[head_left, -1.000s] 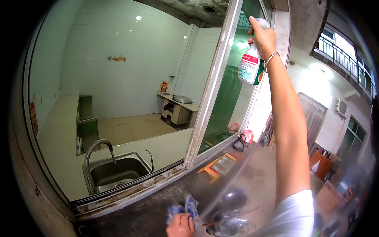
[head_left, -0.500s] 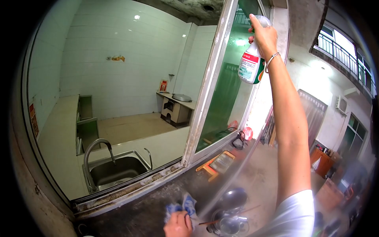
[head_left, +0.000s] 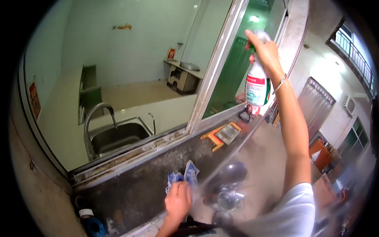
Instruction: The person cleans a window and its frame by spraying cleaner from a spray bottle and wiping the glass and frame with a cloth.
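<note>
My right hand [head_left: 267, 55] is raised at the upper right, its fingers wrapped round the neck of a spray bottle [head_left: 256, 89]. The bottle is white and green with a red band on its label, and hangs upright in front of the green sliding window pane [head_left: 225, 87]. Low in the view, my left hand [head_left: 178, 199] is closed on a blue-and-white cloth [head_left: 191, 172], whose crumpled ends stick out above the fingers. That cloth is over the dark outer ledge [head_left: 138, 189]. What lies under the left palm is hidden.
On the ledge lies a grater with an orange frame [head_left: 228, 133]. Through the open window are a sink [head_left: 122, 136] and a curved faucet [head_left: 89, 122]. A blue roll-shaped item [head_left: 95, 226] sits at lower left. Pots [head_left: 227, 200] stand below the ledge. A window frame post [head_left: 211, 71] rises between.
The view has tilted down, showing more of the ledge. The spray bottle sits lower in view, still in my right hand; my left hand still holds the cloth, now higher in view.
</note>
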Demonstrator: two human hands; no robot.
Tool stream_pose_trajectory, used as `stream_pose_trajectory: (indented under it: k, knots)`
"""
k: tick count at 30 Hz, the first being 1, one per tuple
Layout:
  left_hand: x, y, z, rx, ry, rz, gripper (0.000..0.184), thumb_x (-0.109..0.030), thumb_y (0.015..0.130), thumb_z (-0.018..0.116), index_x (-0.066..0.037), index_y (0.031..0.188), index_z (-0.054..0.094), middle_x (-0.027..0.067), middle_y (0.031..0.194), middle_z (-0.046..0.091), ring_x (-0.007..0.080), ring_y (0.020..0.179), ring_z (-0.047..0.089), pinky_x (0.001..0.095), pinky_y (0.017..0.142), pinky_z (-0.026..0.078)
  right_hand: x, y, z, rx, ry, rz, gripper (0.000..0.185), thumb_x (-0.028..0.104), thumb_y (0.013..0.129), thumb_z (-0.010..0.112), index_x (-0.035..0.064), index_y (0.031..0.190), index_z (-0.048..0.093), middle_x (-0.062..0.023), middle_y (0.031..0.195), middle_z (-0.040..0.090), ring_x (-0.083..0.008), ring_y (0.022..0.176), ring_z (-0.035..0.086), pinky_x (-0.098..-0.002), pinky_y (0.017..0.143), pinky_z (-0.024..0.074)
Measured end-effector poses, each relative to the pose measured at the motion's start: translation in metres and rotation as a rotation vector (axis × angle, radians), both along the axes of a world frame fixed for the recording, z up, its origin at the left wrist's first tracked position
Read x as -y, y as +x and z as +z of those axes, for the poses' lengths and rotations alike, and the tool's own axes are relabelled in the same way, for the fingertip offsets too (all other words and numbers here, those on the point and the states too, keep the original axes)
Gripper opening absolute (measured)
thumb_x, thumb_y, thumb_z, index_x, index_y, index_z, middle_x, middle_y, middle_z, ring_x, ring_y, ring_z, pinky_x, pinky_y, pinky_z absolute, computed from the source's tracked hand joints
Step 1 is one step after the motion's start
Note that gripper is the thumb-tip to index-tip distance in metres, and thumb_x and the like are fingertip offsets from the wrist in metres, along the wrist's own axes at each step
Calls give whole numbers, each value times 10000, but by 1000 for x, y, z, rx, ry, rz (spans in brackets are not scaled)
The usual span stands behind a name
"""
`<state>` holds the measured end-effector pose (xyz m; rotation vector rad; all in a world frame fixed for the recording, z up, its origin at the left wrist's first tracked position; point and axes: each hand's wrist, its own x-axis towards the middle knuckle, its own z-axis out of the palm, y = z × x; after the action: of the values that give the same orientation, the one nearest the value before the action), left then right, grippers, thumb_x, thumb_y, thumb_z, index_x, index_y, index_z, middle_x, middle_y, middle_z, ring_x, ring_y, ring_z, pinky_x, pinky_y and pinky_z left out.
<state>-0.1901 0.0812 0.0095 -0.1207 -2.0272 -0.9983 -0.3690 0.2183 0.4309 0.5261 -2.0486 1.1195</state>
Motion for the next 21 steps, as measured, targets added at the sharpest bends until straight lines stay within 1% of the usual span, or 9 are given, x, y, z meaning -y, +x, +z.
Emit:
stream_pose_trajectory:
  k: [5,8,9,10,13,16,18,20,21]
  knots:
    - [1,1,2,-19,1,5,138,-64,809,654,-72,945,635,83,884,609,278,700,623,343,612,501,-10,-11,-85,206,131,-83,457,450,822,680,-3,785,631,-33,635,603,-116,452,565,-274,439,455]
    - [0,3,0,42,-10,22,161,-91,791,678,-83,943,625,63,890,604,248,729,628,340,652,515,-18,-4,-124,283,116,-14,446,439,833,670,-5,867,656,-34,676,616,-105,437,541,-271,426,422]
    - [0,2,0,26,3,17,151,-95,800,673,-79,941,622,69,892,602,252,726,625,345,650,514,-18,5,-134,329,91,29,418,389,849,673,-2,997,655,-38,742,630,-100,437,529,-255,416,409]
    - [1,1,0,46,-2,15,151,-95,800,673,-79,941,622,69,892,602,252,726,625,345,650,514,-22,8,-146,349,85,28,418,389,849,673,-2,997,655,-38,742,630,-100,437,529,-255,416,409]
    - [0,1,0,24,-5,5,137,-72,815,649,-72,952,633,81,892,613,268,696,623,341,607,501,-42,19,-187,507,-112,286,404,285,866,685,10,1150,604,-57,840,643,-98,441,522,-230,406,401]
    - [-1,1,1,60,-17,4,138,-71,815,647,-72,952,633,79,901,618,265,689,623,340,599,498,-60,40,-230,597,-178,383,370,243,887,664,-8,1151,600,-62,849,650,-99,454,523,-233,422,414]
    - [-3,2,-1,107,-20,-24,165,-90,802,663,-75,962,631,91,920,620,279,719,624,350,619,500,-74,52,-256,653,-243,412,374,224,894,657,-18,1170,584,-69,867,655,-105,457,526,-233,428,415]
    - [-4,1,5,101,-37,-44,207,-114,780,692,-72,972,626,105,932,616,295,765,623,364,647,502,-91,62,-278,704,-316,403,417,231,894,661,-21,1209,552,-74,872,661,-106,478,531,-234,459,423]
    - [-5,2,7,138,-33,-63,240,-123,760,709,-63,973,618,123,937,609,315,812,614,374,691,503,-101,65,-286,710,-326,390,420,239,894,662,-20,1206,555,-74,873,661,-105,485,531,-233,469,422]
